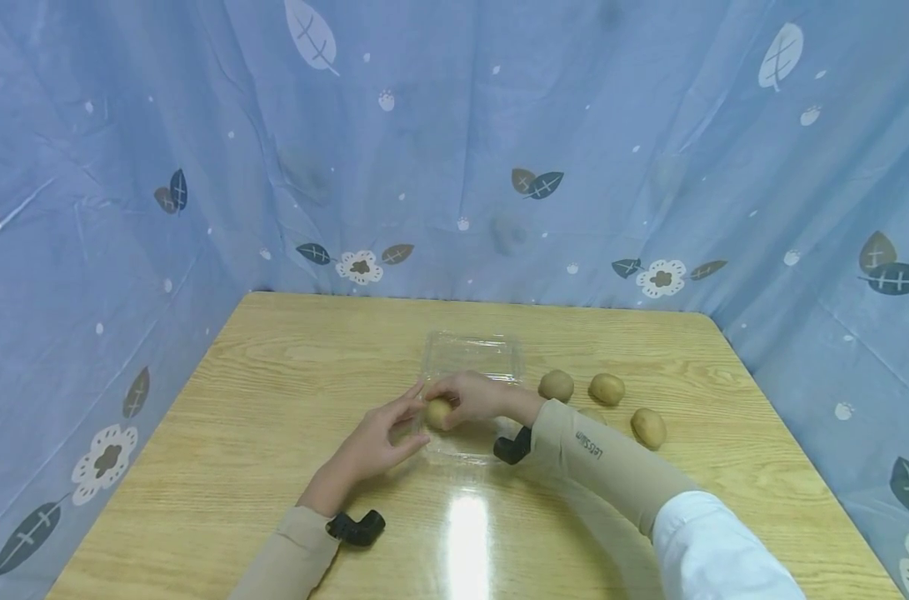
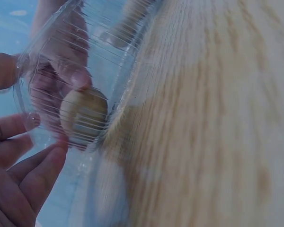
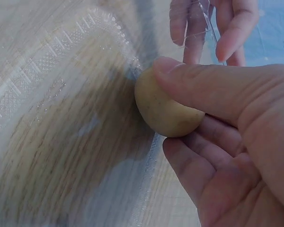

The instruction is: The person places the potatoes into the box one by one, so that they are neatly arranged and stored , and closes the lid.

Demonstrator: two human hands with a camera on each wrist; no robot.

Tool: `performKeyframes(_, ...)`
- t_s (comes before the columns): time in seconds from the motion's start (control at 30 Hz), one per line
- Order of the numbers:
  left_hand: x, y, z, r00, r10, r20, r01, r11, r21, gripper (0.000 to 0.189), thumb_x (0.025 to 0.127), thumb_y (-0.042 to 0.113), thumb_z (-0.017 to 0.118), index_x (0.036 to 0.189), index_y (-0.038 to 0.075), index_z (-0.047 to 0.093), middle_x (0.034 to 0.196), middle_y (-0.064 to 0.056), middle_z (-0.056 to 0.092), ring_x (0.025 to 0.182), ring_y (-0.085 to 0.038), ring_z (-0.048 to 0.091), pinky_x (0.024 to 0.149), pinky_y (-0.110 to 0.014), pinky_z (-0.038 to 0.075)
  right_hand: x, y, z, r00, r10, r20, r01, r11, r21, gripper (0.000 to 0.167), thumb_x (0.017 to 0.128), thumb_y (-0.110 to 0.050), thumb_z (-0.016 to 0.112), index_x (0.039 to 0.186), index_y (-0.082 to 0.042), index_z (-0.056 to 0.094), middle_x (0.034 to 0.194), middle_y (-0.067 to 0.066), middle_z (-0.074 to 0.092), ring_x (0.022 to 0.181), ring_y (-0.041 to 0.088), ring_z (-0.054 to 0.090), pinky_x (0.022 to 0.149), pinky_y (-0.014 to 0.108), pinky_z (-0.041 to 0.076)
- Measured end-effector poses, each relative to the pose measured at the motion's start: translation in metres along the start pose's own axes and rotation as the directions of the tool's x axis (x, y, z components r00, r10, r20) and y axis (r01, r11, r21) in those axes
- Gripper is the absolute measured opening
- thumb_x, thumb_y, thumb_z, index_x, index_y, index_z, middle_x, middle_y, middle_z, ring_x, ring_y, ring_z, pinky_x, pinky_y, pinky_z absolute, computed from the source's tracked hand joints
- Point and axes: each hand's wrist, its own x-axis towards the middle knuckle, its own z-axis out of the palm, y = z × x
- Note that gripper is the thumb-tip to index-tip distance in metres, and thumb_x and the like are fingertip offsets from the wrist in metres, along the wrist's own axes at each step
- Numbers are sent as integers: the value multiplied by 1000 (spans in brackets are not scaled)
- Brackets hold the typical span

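Observation:
A clear plastic box (image 1: 461, 457) with its lid (image 1: 472, 354) folded back lies on the table. My right hand (image 1: 472, 396) pinches a potato (image 3: 168, 106) between thumb and fingers, over the left part of the box and close to its floor. Through the ribbed plastic wall (image 2: 97, 56), the left wrist view shows the same potato and the right hand. My left hand (image 1: 375, 442) is at the box's left side, thumb and fingers spread apart, fingertips (image 2: 31, 121) touching the rim. The right forearm covers part of the box in the head view.
To the right of the box lie several more potatoes: a brownish one (image 1: 556, 386), one farther right (image 1: 607, 388), another nearer me (image 1: 649, 427), and one partly behind the right sleeve (image 1: 592, 414). A blue patterned curtain (image 1: 454, 150) surrounds the wooden table (image 1: 274, 400).

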Motion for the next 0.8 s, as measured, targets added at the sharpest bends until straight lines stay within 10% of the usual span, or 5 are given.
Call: performKeyframes(0.8, 1, 0, -1, 1000, -7, 11, 7, 1000, 20, 51, 92, 30, 63, 130, -2, 51, 156, -10, 25, 123, -33, 53, 98, -32, 51, -2, -14, -7, 1000, 27, 2, -26, 990, -140, 53, 83, -21, 73, 131, -7, 56, 132, 6, 59, 114, 23, 59, 98, 35, 51)
